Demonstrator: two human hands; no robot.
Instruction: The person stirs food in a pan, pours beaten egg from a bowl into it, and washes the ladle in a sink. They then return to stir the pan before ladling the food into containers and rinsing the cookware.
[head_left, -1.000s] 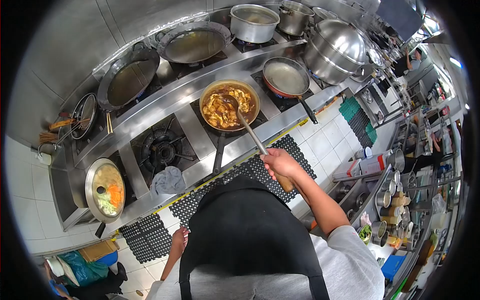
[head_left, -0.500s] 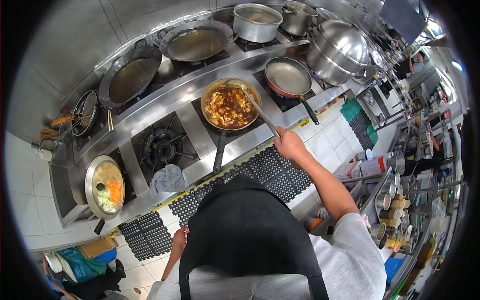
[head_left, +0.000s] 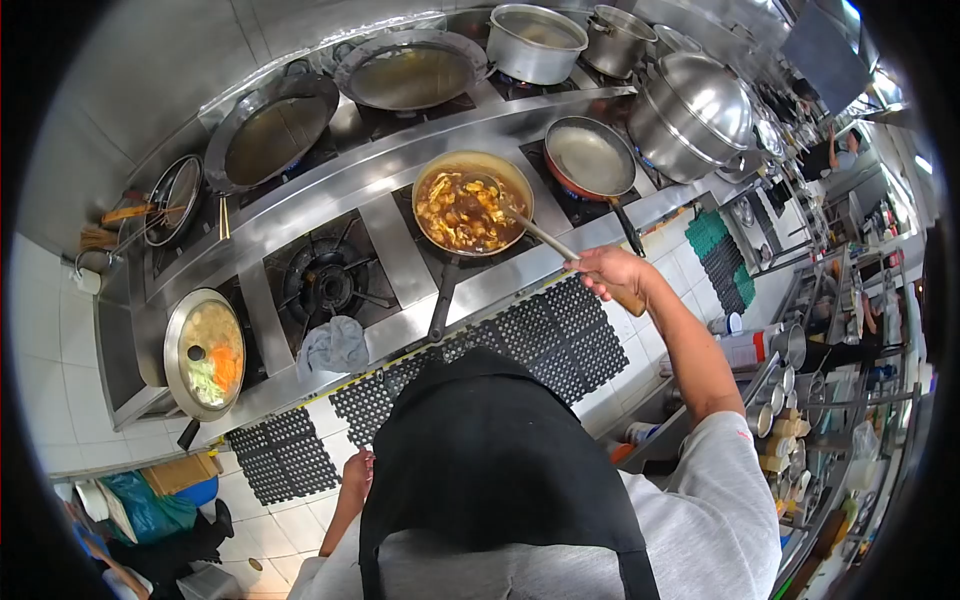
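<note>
My right hand (head_left: 612, 272) is wrapped round the wooden handle of a long ladle (head_left: 543, 235), whose bowl dips into a pan (head_left: 529, 192) of brown, saucy food with yellow and white pieces. That pan sits on the middle burner, and its dark handle (head_left: 444, 298) points toward my body. Low beside my black apron, my left hand (head_left: 358, 470) hangs with its fingers curled; whether anything small is in them is hidden. A grey cloth (head_left: 335, 346) lies at the stove's front edge, by a bare burner (head_left: 331, 284).
On the left stands a pan (head_left: 172, 362) with orange and green vegetables. A red-black frying pan (head_left: 590, 157), a steamer (head_left: 690, 115), woks (head_left: 412, 70) and a pot (head_left: 538, 44) line the stove. Another person's dark shoe (head_left: 224, 518) shows at lower left.
My right hand has moved right and slightly up, with the ladle's bowl further into the food and its handle tilted flatter. The view has shifted a little.
</note>
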